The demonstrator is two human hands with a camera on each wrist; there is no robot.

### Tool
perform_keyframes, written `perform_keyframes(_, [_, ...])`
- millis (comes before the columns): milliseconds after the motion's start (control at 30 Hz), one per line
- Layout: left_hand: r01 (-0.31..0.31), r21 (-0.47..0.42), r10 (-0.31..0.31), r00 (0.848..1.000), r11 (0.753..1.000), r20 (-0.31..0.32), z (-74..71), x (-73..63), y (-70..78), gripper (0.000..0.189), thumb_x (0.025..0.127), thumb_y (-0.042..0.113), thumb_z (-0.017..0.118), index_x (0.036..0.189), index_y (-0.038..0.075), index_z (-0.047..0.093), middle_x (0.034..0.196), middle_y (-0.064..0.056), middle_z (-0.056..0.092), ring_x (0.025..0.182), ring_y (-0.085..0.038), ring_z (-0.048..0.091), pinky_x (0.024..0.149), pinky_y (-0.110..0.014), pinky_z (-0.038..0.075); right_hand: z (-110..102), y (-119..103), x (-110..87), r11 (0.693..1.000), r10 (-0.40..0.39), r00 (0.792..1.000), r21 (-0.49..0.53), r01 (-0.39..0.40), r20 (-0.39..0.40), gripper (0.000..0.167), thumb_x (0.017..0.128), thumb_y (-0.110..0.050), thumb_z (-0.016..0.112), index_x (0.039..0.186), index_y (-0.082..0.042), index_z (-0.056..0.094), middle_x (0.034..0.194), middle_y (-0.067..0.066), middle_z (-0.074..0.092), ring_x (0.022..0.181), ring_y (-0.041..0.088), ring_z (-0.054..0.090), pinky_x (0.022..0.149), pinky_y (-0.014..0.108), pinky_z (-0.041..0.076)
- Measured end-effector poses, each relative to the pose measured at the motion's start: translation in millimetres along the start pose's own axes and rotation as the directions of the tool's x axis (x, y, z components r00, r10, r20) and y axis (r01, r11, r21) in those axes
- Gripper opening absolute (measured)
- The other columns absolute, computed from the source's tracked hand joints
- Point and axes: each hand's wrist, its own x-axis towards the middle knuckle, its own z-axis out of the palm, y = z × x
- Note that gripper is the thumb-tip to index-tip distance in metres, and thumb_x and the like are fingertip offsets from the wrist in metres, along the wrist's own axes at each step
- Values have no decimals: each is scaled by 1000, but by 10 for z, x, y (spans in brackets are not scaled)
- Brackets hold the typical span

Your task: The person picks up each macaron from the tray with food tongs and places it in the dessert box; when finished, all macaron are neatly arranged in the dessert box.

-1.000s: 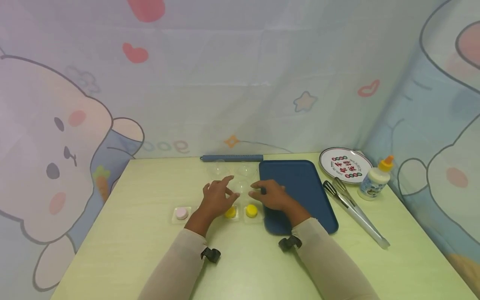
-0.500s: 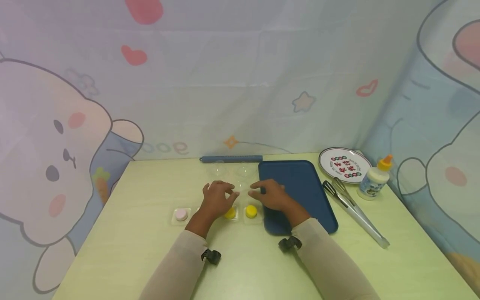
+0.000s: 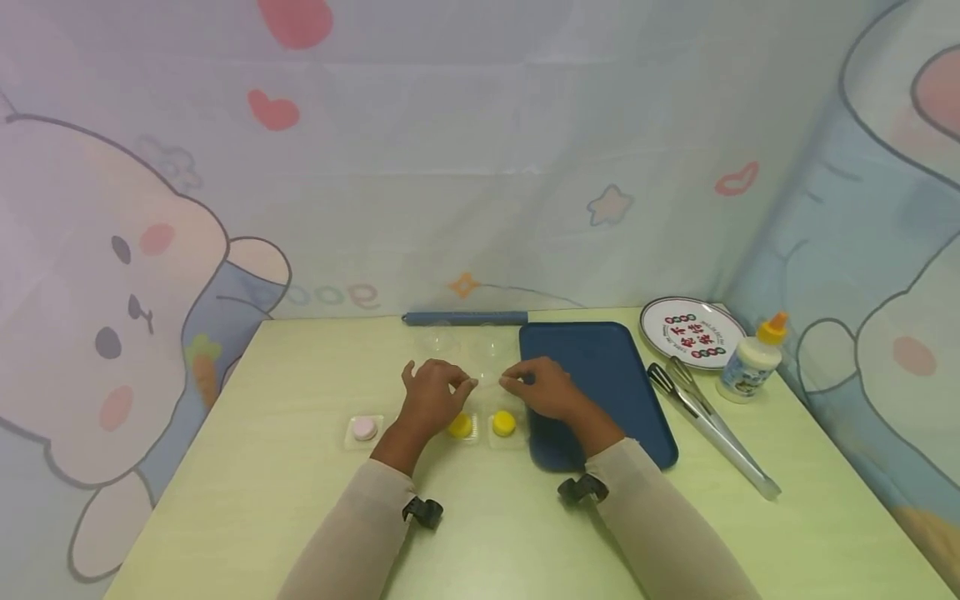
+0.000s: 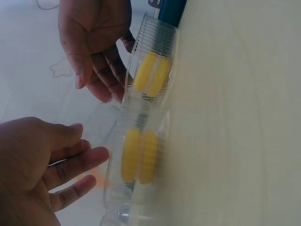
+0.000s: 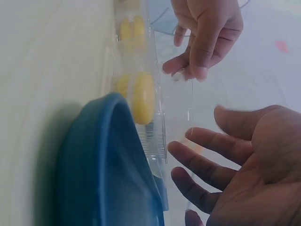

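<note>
Lid [image 5: 178, 103] (clear, long axis unclear) sideways between pinching left fingers [image 5: 177, 63] and parted right fingers [image 5: 207, 167].

Two hands [image 3: 427, 400] in play, two yellow macarons [image 3: 504, 423], at least one pink macaron [image 3: 364, 428]! At least three clear lids [image 3: 492, 343], one blue tray [image 3: 600, 367], one plate [image 3: 692, 335], one bottle [image 3: 750, 367], one pair of tongs [image 3: 722, 440], one blue bar [image 3: 465, 318], one tabletop [image 3: 240, 508]!
</note>
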Motion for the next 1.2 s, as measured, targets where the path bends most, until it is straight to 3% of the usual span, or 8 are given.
perform_keyframes(100, [4, -11, -4, 1000, 1000, -5, -6, 16, 10, 19, 105, 30, 75, 106, 16, 88, 110, -4, 83, 129, -33, 66, 128, -80, 19, -4, -6, -4, 1000, -5, 1000, 23, 6, -26, 31, 111, -24, 65, 128, -3, 80, 130, 17, 79, 128, 41, 69, 118, 74, 44])
perform_keyframes(233, [13, -37, -14, 1000, 999, -13, -9, 23, 17, 17, 105, 27, 76, 108, 15, 87, 113, -5, 84, 132, -34, 66, 128, -79, 20, 1, -3, 2, 999, -7, 997, 47, 11, -83, 25, 109, -16, 68, 123, 1, 81, 123, 19, 80, 120, 39, 73, 104, 57, 60])
perform_keyframes(333, [13, -59, -14, 1000, 998, -18, -9, 20, 17, 16, 103, 25, 77, 109, 13, 86, 115, -6, 83, 132, -35, 65, 128, -78, 23, 1, -7, 2, 997, 9, 991, 76, 1, -134, 18, 104, -12, 74, 114, -1, 83, 112, 16, 82, 109, 34, 75, 96, 50, 62])
perform_keyframes(533, [14, -166, -19, 999, 986, -32, -40, 6, -3, 15, 98, 19, 83, 108, 9, 78, 106, -7, 84, 113, -34, 74, 128, -72, 28, -15, -28, -19, 990, 19, 985, 143, 6, -173, 5, 98, -7, 80, 101, -3, 78, 98, 14, 79, 90, 21, 73, 82, 37, 61])
perform_keyframes(700, [28, -273, -30, 1000, 961, -3, -89, -12, -18, 46, 97, 14, 84, 137, 9, 63, 103, -10, 85, 127, -36, 72, 129, -71, 29, -40, -22, -52, 975, 3, 992, 220, 25, -126, 21, 100, -5, 77, 118, -1, 65, 101, 17, 79, 89, 20, 75, 79, 34, 61])
perform_keyframes(833, [-13, -260, 21, 999, 965, 28, -111, -8, -32, 58, 98, 12, 82, 152, 12, 61, 100, -8, 85, 133, -36, 69, 126, -68, 38, -64, -10, -88, 978, -40, 997, 201, 54, -73, 41, 102, -6, 75, 140, -2, 60, 100, 14, 79, 86, 17, 73, 80, 35, 61])
perform_keyframes(933, [-40, -251, 52, 998, 967, 45, -128, -1, -37, 50, 99, 11, 80, 148, 10, 66, 101, -10, 84, 133, -38, 69, 121, -64, 46, -89, -23, -128, 985, -86, 995, 145, 92, -45, 48, 103, -7, 74, 148, -2, 59, 101, 11, 79, 85, 13, 71, 81, 35, 59])
perform_keyframes(1200, [-92, -217, 106, 993, 972, 53, -145, 1, -20, 9, 107, 14, 71, 109, 8, 77, 107, -6, 80, 123, -34, 70, 105, -56, 58, -124, -84, -224, 985, -161, 986, 56, 163, -38, 36, 105, -8, 72, 139, 1, 69, 103, 11, 80, 82, 14, 73, 73, 28, 58])
